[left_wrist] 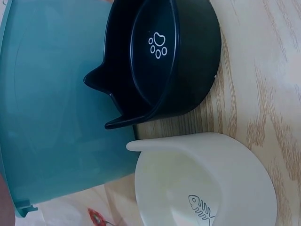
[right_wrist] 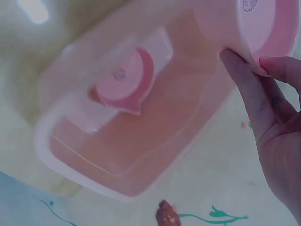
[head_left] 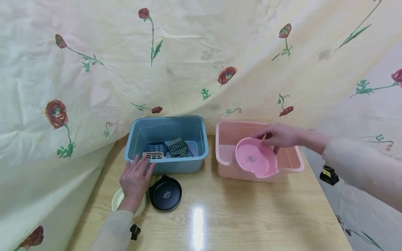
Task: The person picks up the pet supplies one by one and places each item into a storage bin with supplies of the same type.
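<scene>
My right hand (head_left: pixel 279 135) pinches the rim of a pink pet bowl (head_left: pixel 257 158), tilted so that its inside with a fish-bone print faces the head camera. The bowl overlaps the pink bin (head_left: pixel 221 167). Another pink bowl (right_wrist: pixel 124 75) lies inside that bin in the right wrist view. My left hand (head_left: pixel 135 179) is at the front rim of the blue bin (head_left: pixel 176 166), fingers extended over its edge. Below it are a black bowl (head_left: pixel 165 194) with a paw print and a cream bowl (head_left: pixel 117 199), which the left forearm partly hides.
Several slotted scoops lie in the blue bin, among them a green one (head_left: pixel 177 147), a dark blue one (head_left: pixel 156 148) and a pale pink one (head_left: pixel 153 155). Both bins stand at the back of the wooden table (head_left: pixel 226 216), against a flowered cloth (head_left: pixel 188 69).
</scene>
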Available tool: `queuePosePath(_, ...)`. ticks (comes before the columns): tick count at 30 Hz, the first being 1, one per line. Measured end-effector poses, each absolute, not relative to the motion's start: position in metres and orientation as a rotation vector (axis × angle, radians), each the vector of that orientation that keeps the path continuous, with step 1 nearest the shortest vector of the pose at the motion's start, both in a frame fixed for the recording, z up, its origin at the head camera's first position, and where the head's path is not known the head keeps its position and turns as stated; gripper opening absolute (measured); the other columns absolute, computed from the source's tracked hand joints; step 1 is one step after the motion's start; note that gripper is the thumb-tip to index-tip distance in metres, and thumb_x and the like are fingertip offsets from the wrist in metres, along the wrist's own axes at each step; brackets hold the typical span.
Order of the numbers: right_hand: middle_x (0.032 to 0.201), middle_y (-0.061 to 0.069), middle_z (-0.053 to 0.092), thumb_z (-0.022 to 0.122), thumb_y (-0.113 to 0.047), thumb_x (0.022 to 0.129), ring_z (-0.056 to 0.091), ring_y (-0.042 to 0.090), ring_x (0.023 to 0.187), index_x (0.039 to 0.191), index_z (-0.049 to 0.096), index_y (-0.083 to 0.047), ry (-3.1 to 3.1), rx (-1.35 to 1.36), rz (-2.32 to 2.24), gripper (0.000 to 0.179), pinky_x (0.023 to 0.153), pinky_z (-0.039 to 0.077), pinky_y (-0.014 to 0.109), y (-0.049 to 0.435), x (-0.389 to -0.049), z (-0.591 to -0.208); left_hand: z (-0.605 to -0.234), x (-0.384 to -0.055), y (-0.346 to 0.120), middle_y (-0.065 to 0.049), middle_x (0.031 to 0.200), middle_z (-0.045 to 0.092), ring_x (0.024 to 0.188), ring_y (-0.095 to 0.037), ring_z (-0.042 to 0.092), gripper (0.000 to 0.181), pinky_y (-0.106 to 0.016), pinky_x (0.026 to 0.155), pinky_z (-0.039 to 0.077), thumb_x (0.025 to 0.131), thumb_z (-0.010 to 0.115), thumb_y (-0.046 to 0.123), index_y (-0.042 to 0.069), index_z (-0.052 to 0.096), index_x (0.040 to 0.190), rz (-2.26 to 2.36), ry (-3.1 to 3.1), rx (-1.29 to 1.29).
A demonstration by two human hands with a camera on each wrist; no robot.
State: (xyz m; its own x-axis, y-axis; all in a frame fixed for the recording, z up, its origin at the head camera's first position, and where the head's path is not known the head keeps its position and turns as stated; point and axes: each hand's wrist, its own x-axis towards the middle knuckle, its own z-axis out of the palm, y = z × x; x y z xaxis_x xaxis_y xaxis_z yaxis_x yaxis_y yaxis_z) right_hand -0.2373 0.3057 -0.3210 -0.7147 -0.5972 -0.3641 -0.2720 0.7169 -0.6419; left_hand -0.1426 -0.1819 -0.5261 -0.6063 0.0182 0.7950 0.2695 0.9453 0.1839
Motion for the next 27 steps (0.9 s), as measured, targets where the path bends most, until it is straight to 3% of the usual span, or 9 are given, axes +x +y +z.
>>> queuePosePath(5, 0.124, 0.022, 0.072, 0.063, 0.006, 0.101, 0.072, 0.025, 0.094, 0.143, 0.064, 0.005, 2.392, -0.690, -0.693, 0.041, 0.062, 0.066, 0.040, 0.303, -0.270, -0.318, -0.530, -0.142, -0.181, -0.017, 0.118, 0.077, 0.109, -0.041, 0.075, 0.035, -0.067, 0.093, 0.057, 0.083, 0.091, 0.026, 0.003, 0.081, 0.108, -0.360, -2.200, -0.216)
queuePosePath(11, 0.126, 0.023, 0.070, 0.062, 0.004, 0.102, 0.072, 0.031, 0.101, 0.147, 0.063, -0.002, 2.427, -0.683, -0.625, 0.045, 0.066, 0.067, 0.042, 0.297, -0.299, -0.328, -0.532, -0.142, -0.181, -0.017, 0.119, 0.077, 0.110, -0.041, 0.075, 0.034, -0.067, 0.094, 0.056, 0.087, 0.088, 0.027, 0.002, 0.081, 0.109, -0.362, -2.201, -0.217)
queuePosePath(19, 0.129, 0.021, 0.069, 0.064, -0.001, 0.104, 0.074, 0.028, 0.096, 0.148, 0.064, -0.006, 2.396, -0.586, -0.571, 0.044, 0.075, 0.067, 0.043, 0.283, -0.321, -0.362, -0.531, -0.144, -0.179, -0.016, 0.119, 0.077, 0.110, -0.040, 0.075, 0.033, -0.066, 0.094, 0.057, 0.085, 0.089, 0.027, 0.003, 0.081, 0.107, -0.365, -2.195, -0.202)
queuePosePath(27, 0.128, 0.020, 0.067, 0.062, 0.007, 0.099, 0.073, 0.030, 0.099, 0.146, 0.067, -0.011, 2.335, -0.464, -0.517, 0.050, 0.078, 0.067, 0.044, 0.275, -0.337, -0.396, -0.533, -0.143, -0.176, -0.016, 0.118, 0.078, 0.109, -0.041, 0.076, 0.033, -0.066, 0.093, 0.057, 0.084, 0.090, 0.027, 0.004, 0.081, 0.105, -0.360, -2.203, -0.201)
